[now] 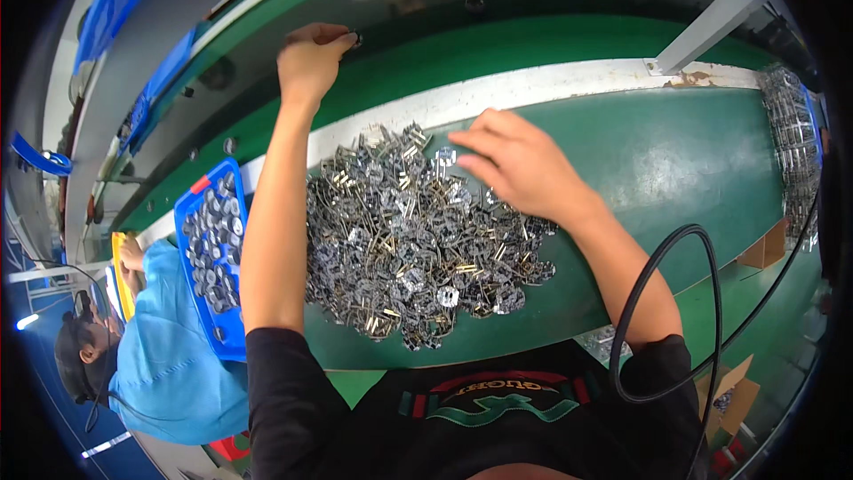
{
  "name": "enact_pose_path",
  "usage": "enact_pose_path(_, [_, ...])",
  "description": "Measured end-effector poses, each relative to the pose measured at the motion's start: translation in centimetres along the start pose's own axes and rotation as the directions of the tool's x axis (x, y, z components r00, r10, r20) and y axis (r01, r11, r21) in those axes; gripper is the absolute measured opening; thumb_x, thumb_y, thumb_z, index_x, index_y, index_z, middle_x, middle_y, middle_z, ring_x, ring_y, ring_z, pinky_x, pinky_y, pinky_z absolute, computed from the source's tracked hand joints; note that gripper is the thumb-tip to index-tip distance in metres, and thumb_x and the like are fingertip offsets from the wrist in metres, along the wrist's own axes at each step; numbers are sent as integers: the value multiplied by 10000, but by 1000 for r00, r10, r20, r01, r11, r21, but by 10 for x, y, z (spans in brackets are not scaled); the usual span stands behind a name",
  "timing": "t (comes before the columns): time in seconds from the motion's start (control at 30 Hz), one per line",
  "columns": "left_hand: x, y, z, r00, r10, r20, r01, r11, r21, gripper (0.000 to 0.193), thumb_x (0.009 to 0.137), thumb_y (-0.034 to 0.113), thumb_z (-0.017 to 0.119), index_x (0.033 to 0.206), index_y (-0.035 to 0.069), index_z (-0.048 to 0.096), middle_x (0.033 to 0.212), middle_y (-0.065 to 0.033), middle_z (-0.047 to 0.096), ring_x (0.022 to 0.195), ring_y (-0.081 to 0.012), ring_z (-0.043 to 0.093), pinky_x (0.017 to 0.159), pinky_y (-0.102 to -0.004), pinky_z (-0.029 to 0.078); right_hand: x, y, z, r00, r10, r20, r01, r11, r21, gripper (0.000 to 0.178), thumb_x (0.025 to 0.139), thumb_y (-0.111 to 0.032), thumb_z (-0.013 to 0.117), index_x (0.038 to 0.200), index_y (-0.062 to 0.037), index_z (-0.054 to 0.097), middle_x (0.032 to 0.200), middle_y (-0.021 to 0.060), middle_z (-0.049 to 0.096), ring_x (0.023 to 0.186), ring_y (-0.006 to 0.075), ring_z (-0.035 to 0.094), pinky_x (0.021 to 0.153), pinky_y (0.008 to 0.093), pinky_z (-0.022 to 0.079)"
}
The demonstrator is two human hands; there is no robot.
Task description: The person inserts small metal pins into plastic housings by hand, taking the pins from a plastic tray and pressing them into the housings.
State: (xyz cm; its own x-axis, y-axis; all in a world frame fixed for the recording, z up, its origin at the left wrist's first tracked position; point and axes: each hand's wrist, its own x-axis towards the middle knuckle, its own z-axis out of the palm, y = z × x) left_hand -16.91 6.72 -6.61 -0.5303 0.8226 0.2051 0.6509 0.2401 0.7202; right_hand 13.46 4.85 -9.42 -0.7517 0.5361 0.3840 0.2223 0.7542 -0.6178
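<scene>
A large heap of small silvery metal parts (pixel 409 240) with brass-coloured pins lies on the green table (pixel 675 160) in front of me. My right hand (pixel 515 164) rests palm down on the heap's far right edge, fingers spread toward the parts. My left hand (pixel 311 58) is stretched far forward over the dark conveyor belt (pixel 462 44), its fingertips pinched on a small dark part (pixel 354 37).
A blue tray (pixel 211 258) filled with round metal parts sits left of the heap. A person in a light blue top (pixel 169 364) works at the far left. More metal parts (pixel 791 142) are piled at the right. A black cable (pixel 675 302) loops near my right arm.
</scene>
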Motion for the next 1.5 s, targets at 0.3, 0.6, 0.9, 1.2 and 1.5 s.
enact_pose_path(0.3, [34, -37, -10, 997, -36, 64, 19, 966, 257, 384, 836, 401, 718, 1007, 60, 754, 915, -139, 739, 906, -282, 704, 823, -357, 524, 10, 3, 12, 996, 85, 15, -86, 994, 65, 139, 880, -176, 648, 871, -37, 639, 843, 85, 608, 831, 314, 632, 721, 421, 509])
enact_pose_path(0.6, [-23, -48, -34, 987, 74, 141, -110, 957, 269, 368, 722, 211, 791, 1015, 6, 707, 880, -168, 721, 826, -291, 709, 781, -356, 540, 0, -5, 3, 983, 184, -2, -172, 921, 351, 120, 820, -33, 679, 892, -5, 587, 878, 104, 685, 694, 169, 657, 605, 296, 527])
enact_pose_path(0.9, [-141, 44, -56, 973, -34, 226, 159, 813, -560, 462, 843, -2, 701, 1289, -42, 589, 950, -103, 689, 800, -165, 674, 727, -257, 553, -5, -8, -18, 985, 170, 33, -171, 925, 341, 218, 830, -63, 749, 1019, 6, 667, 891, 68, 629, 708, 127, 631, 629, 273, 513])
enact_pose_path(1.2, [-183, 38, -40, 901, 68, 427, 422, 79, -903, 326, 949, 38, 582, 1253, -78, 560, 1073, -216, 675, 930, -322, 714, 820, -329, 625, 5, -14, -14, 807, 463, 367, -424, 23, 905, 219, 984, -188, 599, 1099, -13, 664, 821, 36, 655, 653, 96, 612, 561, 222, 452])
enact_pose_path(1.5, [-194, 42, -26, 889, 46, 456, 458, -41, -888, 301, 953, 15, 559, 1250, -26, 527, 1251, -312, 578, 1078, -353, 661, 933, -353, 578, -1, -37, -9, 874, 433, 219, -372, 308, 876, 215, 966, -85, 613, 1150, 22, 641, 821, 97, 675, 671, 147, 674, 556, 229, 513])
